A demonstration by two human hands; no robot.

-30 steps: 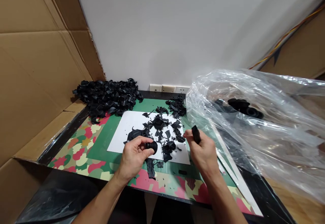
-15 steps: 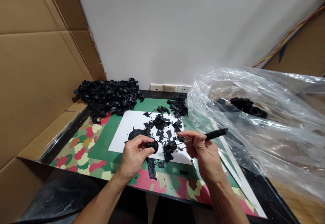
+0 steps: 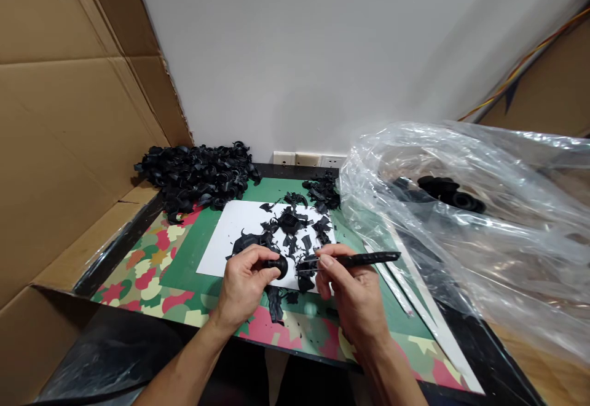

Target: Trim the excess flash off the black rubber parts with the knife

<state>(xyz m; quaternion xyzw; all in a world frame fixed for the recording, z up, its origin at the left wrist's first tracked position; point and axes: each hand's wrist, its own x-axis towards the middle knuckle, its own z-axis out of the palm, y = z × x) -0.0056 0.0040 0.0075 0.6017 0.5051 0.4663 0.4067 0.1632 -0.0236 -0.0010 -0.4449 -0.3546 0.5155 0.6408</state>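
My left hand (image 3: 246,283) pinches a round, ribbed black rubber part (image 3: 278,266) between thumb and fingertips, just above the white sheet. In my right hand (image 3: 353,286) is a pair of tweezers (image 3: 369,258) with thin metal prongs and a black rear end. Their tips point left and reach close to the rubber part; whether they touch it I cannot tell. Torn black rubber scraps (image 3: 289,222) lie over the white sheet (image 3: 216,240), around and beyond both hands.
A large heap of black rubber pieces (image 3: 198,175) sits at the back left, beside a cardboard wall (image 3: 69,105). On the right, a clear plastic bag (image 3: 415,148) holds several round black parts (image 3: 461,200). Wall sockets (image 3: 308,160) are at the back.
My right hand has moved left and the tweezers have turned flatter, bringing their tips nearer the rubber part. My left hand stays in place, still holding that part.
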